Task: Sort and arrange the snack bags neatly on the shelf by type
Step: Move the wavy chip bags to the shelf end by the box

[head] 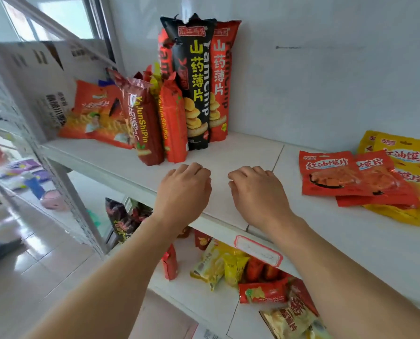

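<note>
On the white shelf (228,152) my left hand (183,189) and right hand (255,192) rest loosely curled, holding nothing; the black yam-chip bag (195,89) stands at twelve o'clock, red flat packets (331,174) at three.

Upright snack bags (194,84) at shelf (240,148) back-left, flat packets (358,174) right, perhaps overlapping

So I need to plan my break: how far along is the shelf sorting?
Partly done. Tall yam chip bags stand grouped at the back, shorter red bags before them. Nothing is in hand: left hand and right hand grip nothing. Left: the red and yellow flat packets overlap, lower shelf is jumbled.
</note>
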Demonstrator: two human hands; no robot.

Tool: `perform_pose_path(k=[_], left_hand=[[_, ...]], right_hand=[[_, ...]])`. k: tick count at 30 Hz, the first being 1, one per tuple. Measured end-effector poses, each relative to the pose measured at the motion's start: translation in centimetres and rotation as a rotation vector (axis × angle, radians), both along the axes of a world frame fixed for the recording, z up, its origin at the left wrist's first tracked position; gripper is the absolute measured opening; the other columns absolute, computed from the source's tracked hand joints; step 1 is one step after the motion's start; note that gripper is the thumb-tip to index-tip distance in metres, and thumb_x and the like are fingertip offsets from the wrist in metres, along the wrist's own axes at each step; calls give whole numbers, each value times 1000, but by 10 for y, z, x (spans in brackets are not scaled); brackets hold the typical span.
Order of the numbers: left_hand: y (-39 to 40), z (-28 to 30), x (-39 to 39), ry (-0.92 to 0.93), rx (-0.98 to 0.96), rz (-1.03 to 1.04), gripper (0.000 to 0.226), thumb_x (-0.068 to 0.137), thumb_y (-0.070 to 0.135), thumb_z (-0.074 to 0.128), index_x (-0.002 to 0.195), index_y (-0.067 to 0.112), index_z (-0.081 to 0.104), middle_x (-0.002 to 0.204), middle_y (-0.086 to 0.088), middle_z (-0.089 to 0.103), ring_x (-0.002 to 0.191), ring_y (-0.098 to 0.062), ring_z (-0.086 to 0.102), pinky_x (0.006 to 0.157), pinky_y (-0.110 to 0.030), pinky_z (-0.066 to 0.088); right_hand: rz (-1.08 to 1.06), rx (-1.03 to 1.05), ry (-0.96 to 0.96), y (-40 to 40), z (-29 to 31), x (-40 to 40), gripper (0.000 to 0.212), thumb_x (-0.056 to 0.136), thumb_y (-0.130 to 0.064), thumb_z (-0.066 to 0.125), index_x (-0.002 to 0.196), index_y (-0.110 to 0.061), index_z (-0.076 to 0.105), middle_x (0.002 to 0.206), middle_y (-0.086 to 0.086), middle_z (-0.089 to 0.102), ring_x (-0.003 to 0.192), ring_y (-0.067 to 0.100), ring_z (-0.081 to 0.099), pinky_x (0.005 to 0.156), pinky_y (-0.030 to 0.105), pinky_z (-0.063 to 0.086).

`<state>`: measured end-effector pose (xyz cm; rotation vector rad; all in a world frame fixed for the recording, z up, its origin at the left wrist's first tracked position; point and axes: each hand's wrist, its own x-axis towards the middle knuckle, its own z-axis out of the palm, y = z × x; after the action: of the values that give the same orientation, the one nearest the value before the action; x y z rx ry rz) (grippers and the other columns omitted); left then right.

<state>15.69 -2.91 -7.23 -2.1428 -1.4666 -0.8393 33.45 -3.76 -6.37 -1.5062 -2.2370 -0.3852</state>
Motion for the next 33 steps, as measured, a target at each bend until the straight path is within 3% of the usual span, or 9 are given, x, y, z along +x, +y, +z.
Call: perform_pose_path(k=[6,10,13,16,19,22,28,33], left_hand=[[9,5,-99,-23,36,87,8,90,20,66,91,16,73,89,1,70,79,-26,67,66,-36,52],[30,11,-178,-49,30,77,9,91,18,66,93,15,73,91,0,71,80,-27,68,67,-37,53],[49,13,-231,-64,22,70,15,93,21,59,91,14,73,89,-1,71,79,-28,67,66,-38,54],[72,16,-273,-102,41,68,19,90,23,56,88,13,72,85,-1,69,75,-29,66,61,-37,53],[95,18,-304,-152,30,66,8,90,18,66,90,13,73,88,-1,69,76,-29,66,59,-34,50],[126,21,-329,-205,-19,88,12,94,20,64,99,13,73,99,-2,70,85,-31,65,61,-36,49],[200,29,-363,-410,-206,162,38,99,32,56,132,15,59,136,-5,55,124,-30,48,97,-43,43],[270,34,-387,-617,-416,230,56,94,41,54,142,14,44,142,-11,47,132,-36,42,110,-50,37]], right_hand=[[67,-7,97,12,7,-103,29,103,-26,41,121,-18,63,117,0,67,105,25,58,80,37,48],[72,8,174,27,13,-184,27,102,-30,46,121,-23,63,111,-6,68,97,19,59,66,28,40],[53,-23,220,44,19,-239,28,104,-31,43,122,-24,62,111,-8,65,96,17,59,63,29,41],[40,-69,275,65,24,-286,27,104,-31,42,121,-21,60,111,-5,64,99,19,60,70,36,50],[31,-110,336,89,28,-321,27,104,-30,43,125,-21,57,112,-4,63,99,21,60,70,35,48],[9,-159,421,123,31,-348,29,103,-30,44,130,-21,53,125,-2,58,110,20,57,78,30,43],[-90,-285,629,211,23,-383,51,102,-41,45,146,-18,38,147,3,45,134,24,44,109,38,37],[-276,-353,655,269,18,-400,68,100,-53,38,155,-17,21,161,9,24,147,31,24,119,46,25]])
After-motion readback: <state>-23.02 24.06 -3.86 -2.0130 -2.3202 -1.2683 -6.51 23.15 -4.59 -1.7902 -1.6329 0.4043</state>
